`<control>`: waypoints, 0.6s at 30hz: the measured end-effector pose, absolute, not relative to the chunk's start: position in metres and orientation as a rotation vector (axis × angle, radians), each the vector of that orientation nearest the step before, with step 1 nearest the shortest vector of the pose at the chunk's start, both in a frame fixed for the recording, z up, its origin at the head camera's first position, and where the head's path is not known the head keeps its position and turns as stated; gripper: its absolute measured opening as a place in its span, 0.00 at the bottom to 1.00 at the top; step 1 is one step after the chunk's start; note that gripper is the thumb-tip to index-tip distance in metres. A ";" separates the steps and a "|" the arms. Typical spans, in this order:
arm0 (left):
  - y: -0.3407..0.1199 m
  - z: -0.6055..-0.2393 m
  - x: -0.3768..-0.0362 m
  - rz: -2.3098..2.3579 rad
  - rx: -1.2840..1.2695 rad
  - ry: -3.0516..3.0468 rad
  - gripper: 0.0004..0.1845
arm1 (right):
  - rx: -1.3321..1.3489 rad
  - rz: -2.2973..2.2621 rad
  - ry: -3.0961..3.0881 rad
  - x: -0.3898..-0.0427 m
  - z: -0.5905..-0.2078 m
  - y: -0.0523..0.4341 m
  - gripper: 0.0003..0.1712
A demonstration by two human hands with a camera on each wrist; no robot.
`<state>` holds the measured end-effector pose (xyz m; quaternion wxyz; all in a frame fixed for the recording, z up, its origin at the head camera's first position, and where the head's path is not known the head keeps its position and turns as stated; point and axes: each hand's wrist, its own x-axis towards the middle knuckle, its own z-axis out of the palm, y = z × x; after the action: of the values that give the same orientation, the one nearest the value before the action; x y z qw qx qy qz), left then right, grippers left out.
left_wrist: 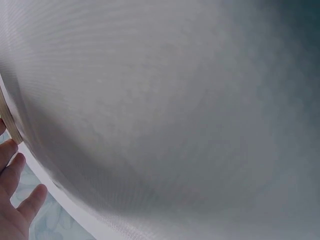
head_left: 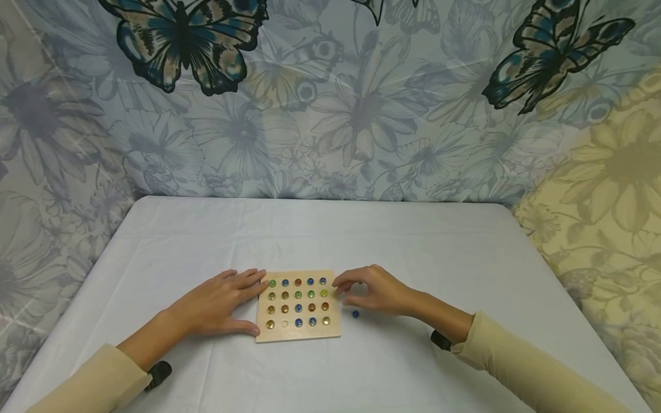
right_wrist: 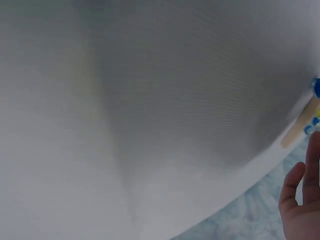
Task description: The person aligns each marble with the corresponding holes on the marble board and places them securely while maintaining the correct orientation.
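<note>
A pale wooden board (head_left: 304, 276) lies flat on the table, its rows of round hollows filled with glass marbles in blue, green, amber and yellow. One hollow (head_left: 284, 323) in the front row looks pale, the colour of the wood. My left hand (head_left: 219, 301) rests at the board's left edge, fingers outstretched and thumb near the front corner. At the right edge, my right hand (head_left: 379, 291) hovers with loosely bent fingers, fingertips close to the yellow-green marble (head_left: 324, 293); nothing shows between them. A loose blue marble (head_left: 355, 314) sits on the table below this hand, right of the board.
A white cloth (head_left: 413, 241) covers the table, with soft creases. Patterned fabric (head_left: 330, 115) with butterflies and flowers hangs behind and at both sides. Dark wrist bands (head_left: 159, 374) show at the sleeve cuffs.
</note>
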<state>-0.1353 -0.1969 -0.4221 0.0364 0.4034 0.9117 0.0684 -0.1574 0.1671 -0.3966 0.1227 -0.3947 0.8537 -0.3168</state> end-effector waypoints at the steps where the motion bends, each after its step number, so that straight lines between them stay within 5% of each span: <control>1: -0.197 -0.422 -0.135 0.206 1.239 2.801 0.53 | -1.134 -0.917 2.488 -0.157 -0.398 0.170 0.19; 18: -0.198 -0.424 -0.136 0.197 1.251 2.810 0.53 | -1.067 -0.907 2.404 -0.149 -0.413 0.193 0.19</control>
<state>-0.1358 -0.1976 -0.4236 0.0297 0.4056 0.9113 0.0638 -0.1485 0.1932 -0.4126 0.1787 -0.3773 0.8503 -0.3207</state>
